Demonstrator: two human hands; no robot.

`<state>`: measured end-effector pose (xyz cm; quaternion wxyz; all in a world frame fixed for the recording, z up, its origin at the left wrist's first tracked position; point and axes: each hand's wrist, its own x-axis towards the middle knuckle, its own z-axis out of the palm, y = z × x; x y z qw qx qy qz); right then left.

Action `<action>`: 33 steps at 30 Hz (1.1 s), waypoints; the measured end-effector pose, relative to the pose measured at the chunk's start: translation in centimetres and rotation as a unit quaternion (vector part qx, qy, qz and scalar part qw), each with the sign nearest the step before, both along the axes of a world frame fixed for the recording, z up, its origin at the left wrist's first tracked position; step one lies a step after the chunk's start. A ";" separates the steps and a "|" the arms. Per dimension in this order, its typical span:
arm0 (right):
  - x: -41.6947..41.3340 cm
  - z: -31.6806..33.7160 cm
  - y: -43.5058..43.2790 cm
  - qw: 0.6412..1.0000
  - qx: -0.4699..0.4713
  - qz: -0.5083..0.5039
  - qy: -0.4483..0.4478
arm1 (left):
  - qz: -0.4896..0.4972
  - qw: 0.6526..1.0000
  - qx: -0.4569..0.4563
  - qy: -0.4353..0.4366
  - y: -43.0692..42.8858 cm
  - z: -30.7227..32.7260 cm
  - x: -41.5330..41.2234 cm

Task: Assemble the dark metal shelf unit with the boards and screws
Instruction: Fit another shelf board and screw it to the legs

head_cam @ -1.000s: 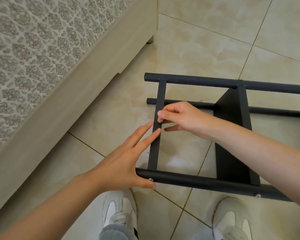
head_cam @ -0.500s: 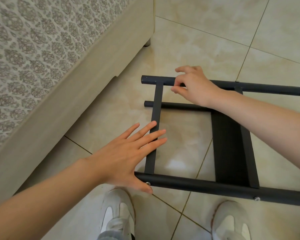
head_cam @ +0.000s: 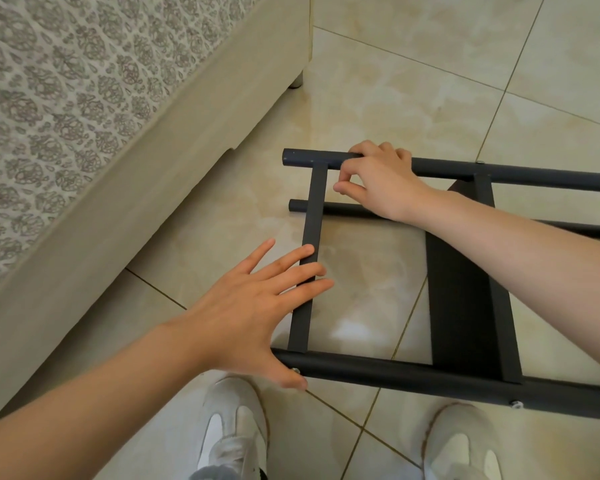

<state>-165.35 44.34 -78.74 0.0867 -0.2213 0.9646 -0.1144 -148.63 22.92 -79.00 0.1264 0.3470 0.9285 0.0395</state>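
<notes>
The dark metal shelf unit [head_cam: 388, 372] lies on its side on the tiled floor. Two round tubes run left to right, joined by a flat crossbar [head_cam: 311, 216] at the left end. A dark board [head_cam: 461, 306] sits fixed further right. My left hand [head_cam: 253, 306] lies flat with straight fingers across the crossbar, thumb against the near tube beside a silver screw [head_cam: 295, 370]. My right hand [head_cam: 378, 178] curls over the far tube [head_cam: 305, 159] next to the crossbar joint. A second screw [head_cam: 516, 404] shows on the near tube at the right.
A bed with a patterned mattress [head_cam: 59, 84] and beige base [head_cam: 146, 188] runs along the left, close to the frame's end. My two white shoes [head_cam: 232, 431] stand just below the near tube. Beige floor tiles [head_cam: 413, 81] stretch beyond the frame.
My right hand went from the middle of the crossbar up to the far tube and now curls over it. My left hand slid slightly further across the crossbar, staying flat.
</notes>
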 end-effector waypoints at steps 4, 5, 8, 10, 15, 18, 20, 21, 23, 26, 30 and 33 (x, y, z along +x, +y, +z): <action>0.2 0.1 0.4 0.998 -0.053 -0.021 0.002 | 0.007 0.999 0.039 -0.030 -0.1 -0.6 0.3; 0.5 0.1 0.5 0.997 -0.072 -0.029 0.008 | 0.010 0.998 0.050 -0.039 -0.2 -0.7 0.4; 2.8 0.2 1.2 0.990 -0.130 -0.046 0.027 | 0.008 0.996 0.072 -0.050 -0.3 -1.0 0.5; 4.9 0.2 1.7 0.983 -0.169 -0.059 0.028 | 0.005 0.996 0.077 -0.051 -0.3 -1.1 0.5; 9.7 -0.5 2.6 0.950 -0.251 -0.106 -0.151 | -0.005 0.994 0.092 -0.053 -0.3 -1.3 0.6; 11.8 -1.2 2.7 0.895 -0.307 -0.138 -0.294 | -0.008 0.994 0.096 -0.054 -0.4 -1.4 0.7; 12.7 -1.9 2.8 0.867 -0.336 -0.146 -0.338 | -0.008 0.993 0.097 -0.060 -0.4 -1.4 0.7; 13.0 -2.2 2.9 0.857 -0.344 -0.148 -0.353 | -0.007 0.993 0.097 -0.065 -0.3 -1.3 0.7; 13.5 -2.5 2.8 0.840 -0.352 -0.145 -0.386 | -0.005 0.993 0.091 -0.070 -0.3 -1.2 0.7; 14.2 -2.7 2.5 0.827 -0.338 -0.122 -0.432 | -0.008 0.994 0.081 -0.068 -0.3 -1.0 0.8; 14.9 -2.8 1.7 0.811 -0.327 -0.105 -0.475 | -0.004 0.994 0.084 -0.065 -0.3 -0.9 0.8; 15.1 -2.7 1.5 0.801 -0.328 -0.090 -0.493 | -0.004 0.994 0.086 -0.064 -0.3 -1.0 0.8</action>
